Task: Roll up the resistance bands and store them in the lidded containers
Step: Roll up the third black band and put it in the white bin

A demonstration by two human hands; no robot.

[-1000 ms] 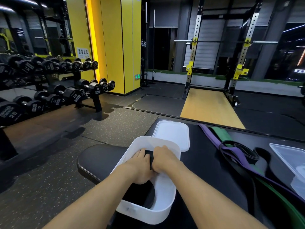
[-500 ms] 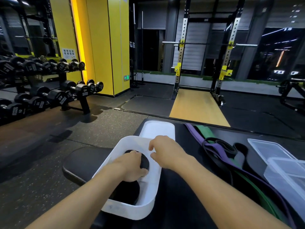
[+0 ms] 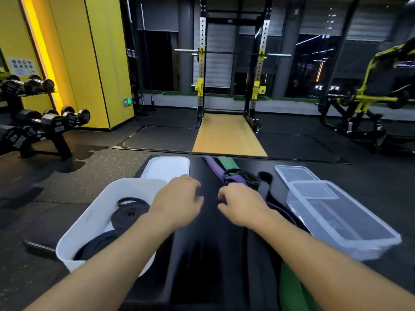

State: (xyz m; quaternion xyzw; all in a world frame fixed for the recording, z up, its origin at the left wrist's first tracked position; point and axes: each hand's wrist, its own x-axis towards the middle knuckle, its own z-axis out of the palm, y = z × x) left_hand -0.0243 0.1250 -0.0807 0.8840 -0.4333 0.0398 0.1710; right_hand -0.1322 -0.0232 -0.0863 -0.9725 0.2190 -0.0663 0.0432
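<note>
The left hand (image 3: 177, 198) and right hand (image 3: 240, 204) hang side by side, a little apart, over the black padded surface (image 3: 202, 248). Both have loosely curled fingers and hold nothing. A second ago both were pressed down inside the white container (image 3: 89, 223) on the coiled band. Half a second ago the right had lifted clear while the left stayed in. Now both are out, and the view has swung right with them.

The rolled black band (image 3: 130, 213) lies in the white container just left of the left hand, its coil holding with nobody touching it. A looser dark length lies nearer the front wall. That band looks stowed, though the white lid (image 3: 166, 168) still lies flat beyond the container, not fitted.

Just beyond the right hand, the purple band (image 3: 212, 163), green band (image 3: 228, 162) and a loose black band (image 3: 246, 176) lie tangled together and unrolled. Further right stands the clear container (image 3: 341, 221), nothing visible in it, with its clear lid (image 3: 294, 173) beside its far end.

The likely step in hand is a shift from the first band to the next — the right hand is already close to the tangle. The open white container may yet be closed first.
</note>
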